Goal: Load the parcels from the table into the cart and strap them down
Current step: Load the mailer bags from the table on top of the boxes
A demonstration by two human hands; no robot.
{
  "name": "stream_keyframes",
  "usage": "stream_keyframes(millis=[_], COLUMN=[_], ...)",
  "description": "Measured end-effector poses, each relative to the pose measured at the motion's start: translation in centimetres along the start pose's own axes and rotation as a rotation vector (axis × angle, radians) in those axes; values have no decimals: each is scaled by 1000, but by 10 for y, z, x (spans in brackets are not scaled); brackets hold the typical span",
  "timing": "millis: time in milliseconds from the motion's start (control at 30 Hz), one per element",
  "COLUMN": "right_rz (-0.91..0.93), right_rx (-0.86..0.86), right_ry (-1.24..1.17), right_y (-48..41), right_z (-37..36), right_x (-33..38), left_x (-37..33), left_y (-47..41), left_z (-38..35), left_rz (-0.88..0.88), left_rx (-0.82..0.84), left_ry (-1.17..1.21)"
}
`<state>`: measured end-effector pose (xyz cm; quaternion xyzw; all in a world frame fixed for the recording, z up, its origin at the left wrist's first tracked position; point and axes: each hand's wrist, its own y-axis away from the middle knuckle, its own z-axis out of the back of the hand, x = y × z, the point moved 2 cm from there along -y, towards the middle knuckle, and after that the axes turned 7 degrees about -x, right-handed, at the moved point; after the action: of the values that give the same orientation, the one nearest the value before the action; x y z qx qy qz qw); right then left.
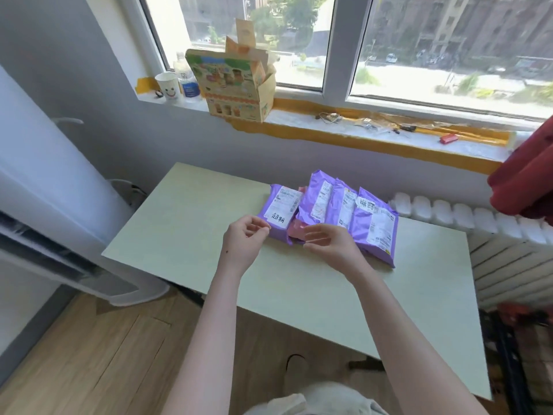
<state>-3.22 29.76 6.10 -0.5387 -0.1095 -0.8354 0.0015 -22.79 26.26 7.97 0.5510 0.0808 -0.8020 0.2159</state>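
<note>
home room | radiator (466,217) | cluttered windowsill (344,124) | wood floor (89,339)

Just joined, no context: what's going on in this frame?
A person stands at the table, both hands out over a row of overlapping purple parcels. The left hand is at the edge of the leftmost parcel. The right hand is over a pink parcel tucked into the row. Fingers are loosely curled and neither hand seems to hold anything. All parcels lie on the table, so loading has not started.
</note>
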Motion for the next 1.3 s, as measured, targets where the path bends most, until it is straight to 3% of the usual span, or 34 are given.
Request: stream_keyframes(millis=[200, 400, 867, 1133, 1300], right_rz=[-62, -243, -412, -485, -482], right_rx=[91, 138, -130, -297, -313], right_ry=[-25, -105, -253, -163, -124], right_y=[-48, -78, -108, -119, -127], right_z=[-31, -57, -116, -136, -151], right_x=[-16, -28, -46, -32, -25], left_x=[16, 42, 85, 107, 122], left_y=[-37, -79, -178, -207, -220], left_z=[-15, -24, -55, -52, -36], left_rz=[46, 136, 181, 267, 325], left_rx=[-29, 3, 358, 469, 475], left_ry=[-52, -113, -218, -291, -227])
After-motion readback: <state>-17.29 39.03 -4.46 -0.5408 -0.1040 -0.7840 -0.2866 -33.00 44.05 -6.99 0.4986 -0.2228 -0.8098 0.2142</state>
